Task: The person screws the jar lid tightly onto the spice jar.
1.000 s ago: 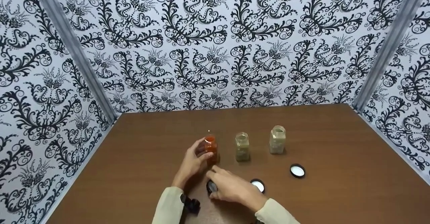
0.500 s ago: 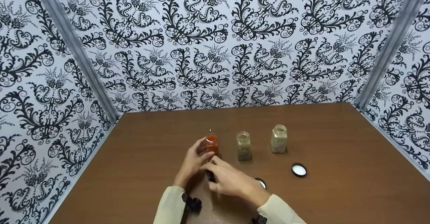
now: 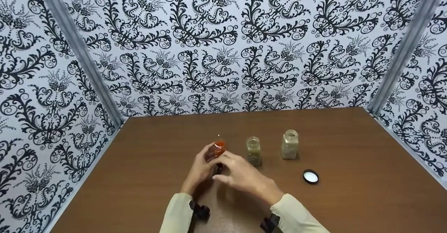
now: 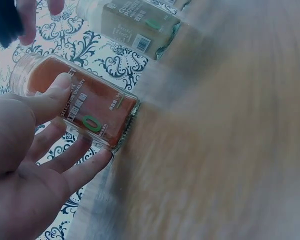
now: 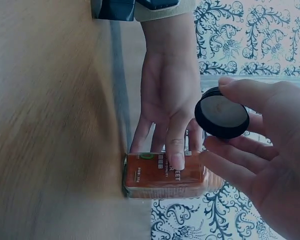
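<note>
My left hand holds a glass spice jar of orange-red powder, thumb on its label and fingers on the far side. The jar stands on the table, its mouth uncovered. Beside it, my right hand pinches a black lid between thumb and fingers. In the right wrist view the lid's pale inner face shows, and a fingertip overlaps the jar's neck end. In the head view the right hand covers the jar's lower part and most of the lid.
Two more uncapped spice jars stand to the right, one with greenish powder and one with paler powder. A black lid with a white liner lies on the brown table. Patterned walls enclose the back and sides.
My right hand has moved forward with the lid, up to the orange-red jar. Its forearm now hides the nearer lid on the table. The left hand keeps its hold on the jar.
</note>
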The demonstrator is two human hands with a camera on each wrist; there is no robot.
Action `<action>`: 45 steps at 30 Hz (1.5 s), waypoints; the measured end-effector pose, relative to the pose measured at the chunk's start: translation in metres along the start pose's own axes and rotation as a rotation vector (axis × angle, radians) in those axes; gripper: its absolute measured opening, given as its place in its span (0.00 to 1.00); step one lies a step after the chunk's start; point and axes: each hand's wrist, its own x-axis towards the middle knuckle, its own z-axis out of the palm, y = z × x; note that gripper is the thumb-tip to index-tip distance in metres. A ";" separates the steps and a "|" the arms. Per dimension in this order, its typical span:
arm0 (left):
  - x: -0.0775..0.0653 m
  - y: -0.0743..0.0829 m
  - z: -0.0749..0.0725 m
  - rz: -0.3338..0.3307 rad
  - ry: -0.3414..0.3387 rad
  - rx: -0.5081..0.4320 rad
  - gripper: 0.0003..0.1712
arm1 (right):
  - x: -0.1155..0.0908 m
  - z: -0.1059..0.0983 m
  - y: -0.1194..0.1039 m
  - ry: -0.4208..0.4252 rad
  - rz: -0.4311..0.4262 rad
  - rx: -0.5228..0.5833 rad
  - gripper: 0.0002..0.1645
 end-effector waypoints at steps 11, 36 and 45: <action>-0.001 -0.001 -0.001 0.043 -0.013 0.019 0.30 | 0.008 -0.002 0.006 0.117 -0.020 0.064 0.18; -0.001 -0.002 -0.001 0.006 -0.006 -0.035 0.28 | 0.026 0.011 0.021 0.353 0.114 0.263 0.22; -0.002 -0.001 -0.003 0.016 -0.024 0.026 0.31 | 0.032 0.021 0.026 0.474 0.256 0.410 0.21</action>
